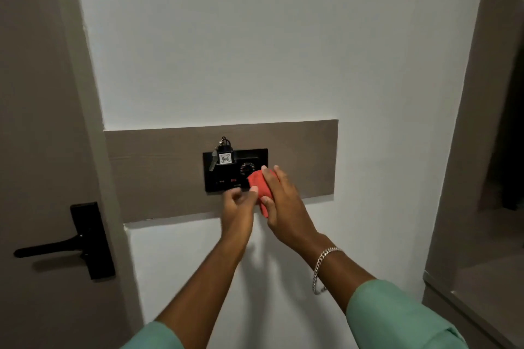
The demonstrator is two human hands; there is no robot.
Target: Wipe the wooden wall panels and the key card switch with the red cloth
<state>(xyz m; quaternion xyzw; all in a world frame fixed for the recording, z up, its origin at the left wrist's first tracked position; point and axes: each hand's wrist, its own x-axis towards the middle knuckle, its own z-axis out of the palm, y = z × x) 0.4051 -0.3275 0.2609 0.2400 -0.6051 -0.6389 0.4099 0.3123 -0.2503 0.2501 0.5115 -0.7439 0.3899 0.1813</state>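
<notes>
Where the frame's centre sits slightly low, the red cloth [259, 184] is bunched against the lower right corner of the black key card switch [235, 170], clamped in the right hand [280, 201], fingers wrapped round it, a tail of cloth hanging below the palm. Left hand [236, 207] is just beside it at the left, fingers loosely curled, thumb near or touching the cloth edge; blurred, can't tell whether it actually grips anything. Switch is mounted in the middle of a horizontal wooden wall panel [158, 173], brown-grey, running across the white wall [226, 37]. A key tag with keys [224, 154] is stuck in the switch's upper left slot, a round dial right of it. Silver chain bracelet [323, 263] on the right wrist, green sleeves [397, 317] at the bottom of frame. Far left: door [37, 122] with black lever handle [73, 241] at lower left. Right edge shows a darker doorway and a ledge [465, 309], lower right.
</notes>
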